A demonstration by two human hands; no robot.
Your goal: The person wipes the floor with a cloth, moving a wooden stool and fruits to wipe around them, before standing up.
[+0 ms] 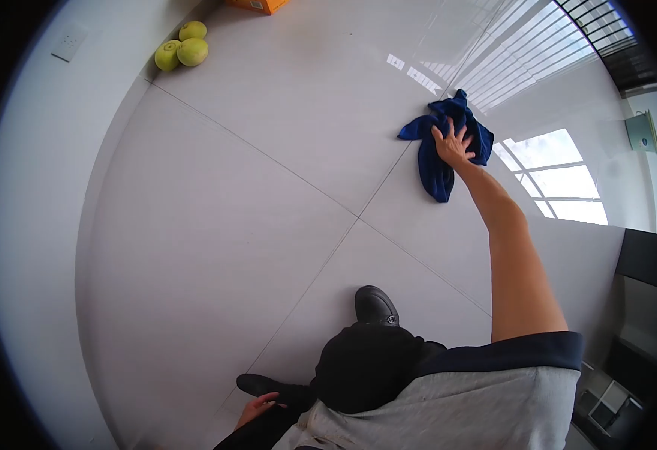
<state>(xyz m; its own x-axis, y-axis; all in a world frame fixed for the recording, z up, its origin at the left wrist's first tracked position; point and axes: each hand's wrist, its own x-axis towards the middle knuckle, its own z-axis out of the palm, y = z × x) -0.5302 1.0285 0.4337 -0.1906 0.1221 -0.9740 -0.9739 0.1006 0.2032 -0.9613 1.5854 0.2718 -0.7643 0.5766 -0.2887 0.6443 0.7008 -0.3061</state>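
A crumpled dark blue cloth point(435, 176) lies on the grey tiled floor at the upper right. Pressed onto it from above is my right hand point(454, 145), fingers spread and the arm stretched far forward. Low in the view, my left hand point(259, 407) rests by my black trouser leg, close to the black shoe there. Its visible fingers are stretched out with nothing seen in them; part of that hand is hidden behind the leg.
My other black shoe point(377, 306) stands on the tiles. Three yellow-green round fruits point(182, 49) sit by the left wall, near an orange box point(259, 6). A pale green bucket point(642, 133) is at the right. Window light reflects off the glossy floor.
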